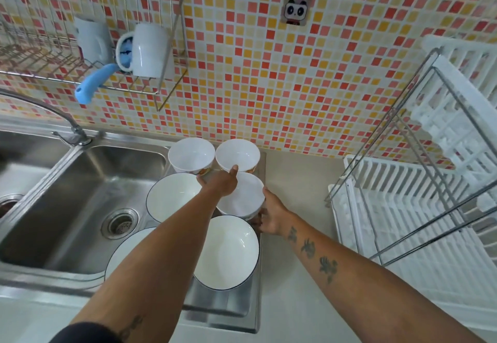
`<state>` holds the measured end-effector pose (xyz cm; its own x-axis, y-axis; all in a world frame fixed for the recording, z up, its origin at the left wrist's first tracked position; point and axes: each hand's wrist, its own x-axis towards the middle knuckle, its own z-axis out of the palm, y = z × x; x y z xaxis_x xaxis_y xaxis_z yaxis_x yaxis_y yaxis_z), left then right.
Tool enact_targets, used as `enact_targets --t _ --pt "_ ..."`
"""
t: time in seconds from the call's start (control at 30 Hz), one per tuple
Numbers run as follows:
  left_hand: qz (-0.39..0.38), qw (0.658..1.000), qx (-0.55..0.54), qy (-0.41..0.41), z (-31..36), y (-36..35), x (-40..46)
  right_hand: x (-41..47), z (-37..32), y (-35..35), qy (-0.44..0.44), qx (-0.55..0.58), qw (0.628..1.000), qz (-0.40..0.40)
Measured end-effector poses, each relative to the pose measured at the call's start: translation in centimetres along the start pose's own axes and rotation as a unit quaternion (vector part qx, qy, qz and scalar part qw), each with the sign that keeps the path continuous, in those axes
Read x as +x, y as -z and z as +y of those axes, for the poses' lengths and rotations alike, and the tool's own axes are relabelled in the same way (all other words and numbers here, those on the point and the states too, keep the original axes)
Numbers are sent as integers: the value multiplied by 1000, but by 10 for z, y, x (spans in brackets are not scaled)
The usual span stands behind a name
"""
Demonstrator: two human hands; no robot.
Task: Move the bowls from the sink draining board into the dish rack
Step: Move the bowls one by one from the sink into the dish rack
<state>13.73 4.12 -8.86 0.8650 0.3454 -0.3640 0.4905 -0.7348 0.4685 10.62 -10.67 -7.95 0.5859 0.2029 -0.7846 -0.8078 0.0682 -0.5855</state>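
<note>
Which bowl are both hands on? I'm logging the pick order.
The small bowl at the right edge of the draining board, in front of the two back bowls. The left hand covers its far rim, the right hand its near side; the others are untouched.

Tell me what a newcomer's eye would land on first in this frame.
First, the bright red, orange and yellow mosaic wall filling the upper half. Next, the cluster of white bowls on the steel draining board right of the sink, where the left hand and right hand close around one small bowl. The white dish rack stands at the right, with no bowls visible in it.
</note>
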Motion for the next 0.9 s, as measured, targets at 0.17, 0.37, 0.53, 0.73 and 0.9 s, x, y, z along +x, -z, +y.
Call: enact_targets --t 0.17,0.37,0.53,0.73,0.9 --pt "-18 995 -89 -26 9 3 -9 -7 -9 7 26 31 999 7" --pt "-27 966 -256 10 21 12 -28 -28 -20 22 79 -1 997 24" --pt "-31 930 -366 10 38 35 -61 -81 -29 23 152 -62 986 11" --pt "-52 874 -459 -151 67 97 -127 -174 -56 29 286 -50 957 14" --pt "-129 831 -510 -183 113 169 -186 -267 -62 28 516 -93 849 65"
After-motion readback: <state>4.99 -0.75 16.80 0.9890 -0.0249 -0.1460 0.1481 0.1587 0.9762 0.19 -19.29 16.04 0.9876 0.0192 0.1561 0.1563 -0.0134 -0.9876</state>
